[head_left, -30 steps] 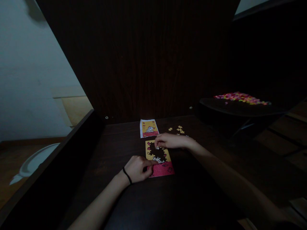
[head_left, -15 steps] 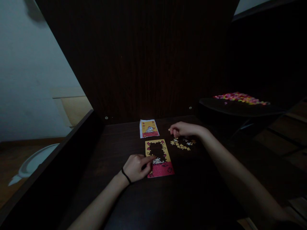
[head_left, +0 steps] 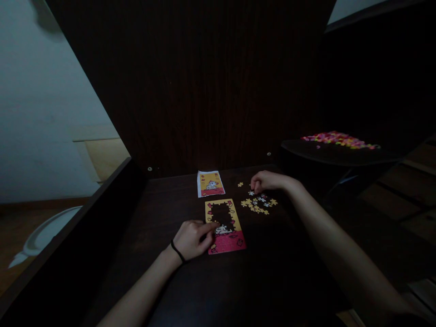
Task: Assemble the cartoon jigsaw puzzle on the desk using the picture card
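My left hand [head_left: 192,238], with a black band at the wrist, lies at the left side of a partly assembled jigsaw puzzle [head_left: 226,245]. Its index finger is stretched onto the puzzle; the other fingers are bent. The puzzle has a yellow and pink border, some white pieces low down and a dark gap in the middle. My right hand [head_left: 265,181] is closed above the loose puzzle pieces [head_left: 255,206], fingertips pointing down; whatever is between them is hidden. One yellow piece [head_left: 240,185] lies apart to its left. Behind the puzzle rests a printed reference picture [head_left: 211,183].
A dark wooden tabletop [head_left: 166,200] meets a tall back panel [head_left: 204,91] and a low side board [head_left: 78,236]. To the right, a dark stool-like surface [head_left: 313,154] bears a heap of colourful small pieces [head_left: 340,139]. A white round object [head_left: 51,231] stands on the floor at left.
My right hand has moved right, away from the single yellow piece, uncovering it and a pale piece. My left hand stays on the puzzle, its fingertip slightly further left.
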